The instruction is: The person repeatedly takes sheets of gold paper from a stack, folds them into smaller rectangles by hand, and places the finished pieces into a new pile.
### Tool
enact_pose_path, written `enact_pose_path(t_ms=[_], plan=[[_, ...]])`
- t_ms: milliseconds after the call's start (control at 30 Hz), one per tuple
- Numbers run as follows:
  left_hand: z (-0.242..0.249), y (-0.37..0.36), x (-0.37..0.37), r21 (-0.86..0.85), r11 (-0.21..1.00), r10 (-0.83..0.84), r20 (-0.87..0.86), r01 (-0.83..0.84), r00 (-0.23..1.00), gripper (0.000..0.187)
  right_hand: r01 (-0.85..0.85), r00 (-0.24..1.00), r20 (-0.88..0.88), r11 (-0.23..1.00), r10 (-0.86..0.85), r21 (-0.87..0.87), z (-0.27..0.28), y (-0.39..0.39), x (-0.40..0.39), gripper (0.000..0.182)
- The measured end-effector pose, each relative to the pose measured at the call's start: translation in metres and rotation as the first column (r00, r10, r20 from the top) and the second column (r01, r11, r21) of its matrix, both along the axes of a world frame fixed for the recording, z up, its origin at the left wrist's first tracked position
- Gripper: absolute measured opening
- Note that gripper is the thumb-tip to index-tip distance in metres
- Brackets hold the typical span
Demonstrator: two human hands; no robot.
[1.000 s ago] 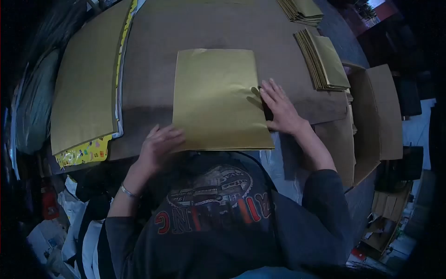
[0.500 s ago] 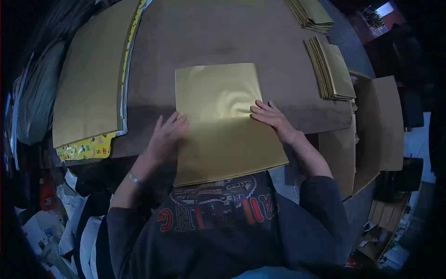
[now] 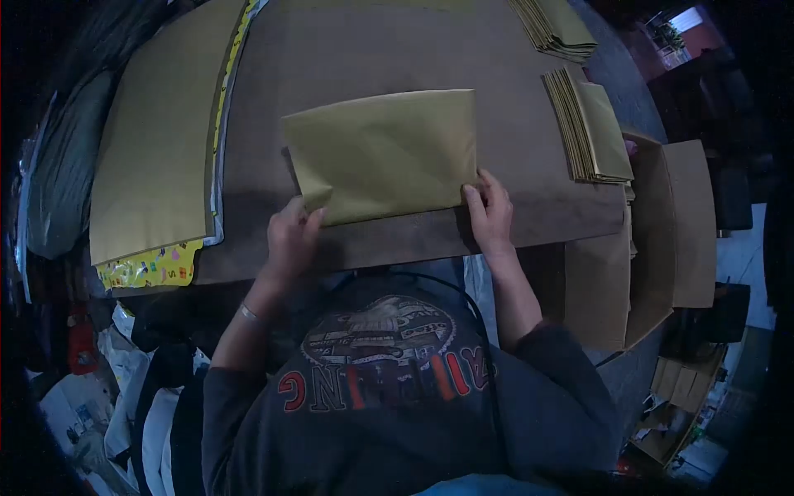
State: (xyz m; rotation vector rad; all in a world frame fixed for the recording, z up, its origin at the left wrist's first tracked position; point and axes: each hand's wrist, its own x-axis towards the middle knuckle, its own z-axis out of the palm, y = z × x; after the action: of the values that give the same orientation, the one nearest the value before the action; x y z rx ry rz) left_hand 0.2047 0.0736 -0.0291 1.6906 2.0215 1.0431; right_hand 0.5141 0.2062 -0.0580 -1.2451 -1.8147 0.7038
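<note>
A gold paper sheet (image 3: 389, 157), doubled over with its fold toward my body, is between my two hands above the table. My left hand (image 3: 291, 238) pinches its near left corner, where the paper dents inward. At the near right corner, my right hand (image 3: 491, 213) grips the paper between thumb and fingers. The sheet's far edge is slanted, with its left end nearer to me than the right. Motion blurs my left hand a little.
A stack of large gold sheets (image 3: 157, 132) lies at the left on yellow printed wrapping (image 3: 153, 264). Folded gold bundles (image 3: 604, 128) sit along the right side of the brown tabletop (image 3: 364, 50). An open cardboard box (image 3: 695, 223) stands beside the table's right edge.
The sheet, earlier longer and reaching over the table's front edge, is now doubled over and farther from my body. Both hands have moved from its sides to its near corners and closed on it.
</note>
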Motion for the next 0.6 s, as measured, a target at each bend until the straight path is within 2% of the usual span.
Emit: enact_pose_path(t_ms=[33,67,133,167,233,267,333,367,467,500,533,600], plan=[[0.007,0.003,0.003,-0.114,0.991,0.08,0.116,-0.067,0.99,0.033,0.025,0.995,0.098,1.0,-0.026,0.018,0.002,0.0,-0.002,0.033],[0.006,0.002,0.002,-0.113,0.992,0.078,0.118,-0.065,0.99,0.033,0.047,0.979,0.195,0.998,-0.053,0.038,0.005,0.0,-0.004,0.035],[0.003,0.0,-0.001,-0.052,0.997,0.057,0.001,-0.057,0.998,0.05,0.025,0.974,0.222,0.996,-0.044,0.088,0.008,0.001,-0.004,0.033],[0.005,0.001,-0.001,-0.052,0.997,0.06,0.003,-0.059,0.998,0.05,-0.021,0.961,0.278,0.993,-0.012,0.116,0.005,0.002,-0.002,0.032],[0.017,0.002,-0.001,-0.196,0.98,0.011,-0.07,-0.024,0.998,0.07,-0.09,0.943,0.332,0.982,0.029,0.167,0.0,0.006,-0.001,0.03],[0.012,0.001,-0.004,-0.197,0.98,0.013,-0.07,-0.027,0.997,0.07,-0.092,0.943,0.332,0.982,0.032,0.166,0.001,0.006,-0.002,0.03],[0.0,-0.001,-0.012,-0.146,0.988,-0.05,-0.042,0.043,0.998,0.071,-0.034,0.923,0.384,0.999,0.019,0.033,0.016,0.004,-0.01,0.032],[-0.002,-0.001,-0.013,-0.148,0.988,-0.053,-0.042,0.047,0.998,0.071,-0.018,0.921,0.388,0.999,0.002,0.038,0.018,0.006,-0.014,0.039],[-0.001,0.002,-0.012,-0.1,0.993,-0.059,-0.039,0.055,0.998,0.067,0.033,0.907,0.418,0.998,-0.049,0.043,0.018,0.019,-0.024,0.033],[-0.003,0.002,-0.012,-0.077,0.996,-0.051,0.036,0.054,0.998,0.066,0.039,0.871,0.489,0.999,-0.046,0.024,0.018,0.021,-0.025,0.034],[-0.005,0.002,-0.013,-0.057,0.997,-0.044,0.11,0.05,0.993,0.065,0.038,0.872,0.488,0.999,-0.044,0.022,0.017,0.023,-0.024,0.034],[-0.01,0.004,-0.01,0.002,1.0,-0.017,0.158,0.016,0.987,0.063,-0.053,0.934,0.348,0.996,0.076,-0.076,0.013,0.027,-0.016,0.037]])
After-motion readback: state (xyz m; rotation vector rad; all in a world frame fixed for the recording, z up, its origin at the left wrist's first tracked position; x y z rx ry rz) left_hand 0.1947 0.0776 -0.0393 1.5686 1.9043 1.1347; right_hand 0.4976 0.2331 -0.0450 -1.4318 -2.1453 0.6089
